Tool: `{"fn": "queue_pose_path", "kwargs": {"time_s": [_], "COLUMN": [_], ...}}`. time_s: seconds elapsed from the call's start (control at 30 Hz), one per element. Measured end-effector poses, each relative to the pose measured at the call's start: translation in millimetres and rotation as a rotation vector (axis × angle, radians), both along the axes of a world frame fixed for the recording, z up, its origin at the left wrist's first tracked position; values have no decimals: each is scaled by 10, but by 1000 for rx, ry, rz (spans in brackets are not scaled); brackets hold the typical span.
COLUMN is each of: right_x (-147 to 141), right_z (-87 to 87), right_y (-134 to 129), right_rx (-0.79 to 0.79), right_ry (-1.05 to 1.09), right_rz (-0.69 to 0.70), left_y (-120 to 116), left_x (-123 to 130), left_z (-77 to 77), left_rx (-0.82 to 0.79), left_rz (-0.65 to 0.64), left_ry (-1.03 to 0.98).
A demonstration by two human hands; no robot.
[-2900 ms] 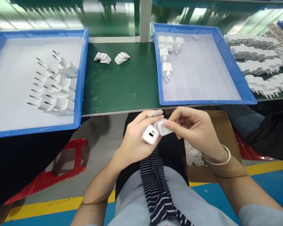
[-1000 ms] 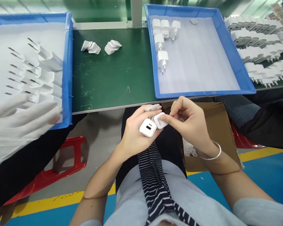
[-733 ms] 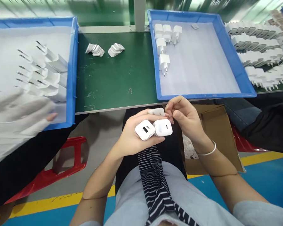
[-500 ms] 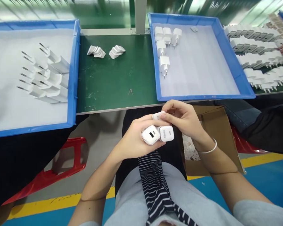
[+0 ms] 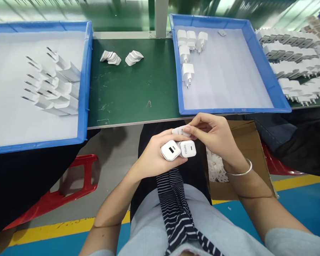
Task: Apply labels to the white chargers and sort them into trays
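Observation:
My left hand (image 5: 154, 156) is closed around two white USB wall chargers, their port faces turned up. The nearer charger (image 5: 170, 150) shows two ports, and the other charger (image 5: 188, 148) shows one small port and grey lettering. Between the upper fingers of that hand sits a short stack of thin white plates (image 5: 179, 130). My right hand (image 5: 212, 133) has its thumb and finger pinched at the right end of this stack. Part of the stack is hidden by the fingers.
A blue tray (image 5: 86, 89) on the left holds several chargers with pins up. Another blue tray (image 5: 234, 111) holds several chargers and a small plate (image 5: 222, 32). Two plate stacks (image 5: 111, 57) lie on the green table (image 5: 128, 89). Rows of chargers (image 5: 296, 67) stand right; a cardboard box (image 5: 245, 149) is below.
My right hand has shifted slightly right, and more of the plate stack shows between the hands. Another person's hand at the far right edge has left the view.

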State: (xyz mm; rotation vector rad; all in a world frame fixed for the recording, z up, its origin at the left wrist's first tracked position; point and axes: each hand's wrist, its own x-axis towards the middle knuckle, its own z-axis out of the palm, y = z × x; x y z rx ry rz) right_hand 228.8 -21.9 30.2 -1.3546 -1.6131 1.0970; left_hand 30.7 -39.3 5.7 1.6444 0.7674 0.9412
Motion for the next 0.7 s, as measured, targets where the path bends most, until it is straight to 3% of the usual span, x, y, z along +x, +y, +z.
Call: {"fn": "queue_pose_path", "kwargs": {"time_s": [0.13, 0.2, 0.4, 0.7], "right_x": [85, 101, -44, -135], "right_z": [46, 99, 259, 317], "right_y": [1, -22, -79, -24], "right_rx": [127, 106, -212, -368], "right_ry": [-60, 13, 222, 185], "right_rz": [-166, -180, 183, 301], "left_y": [11, 18, 19, 1], "left_x": [14, 30, 89, 90], "left_z": [-34, -62, -105, -68], "left_rx": [28, 58, 102, 124], "left_rz": [92, 136, 100, 35], "left_ry": [48, 72, 95, 116]}}
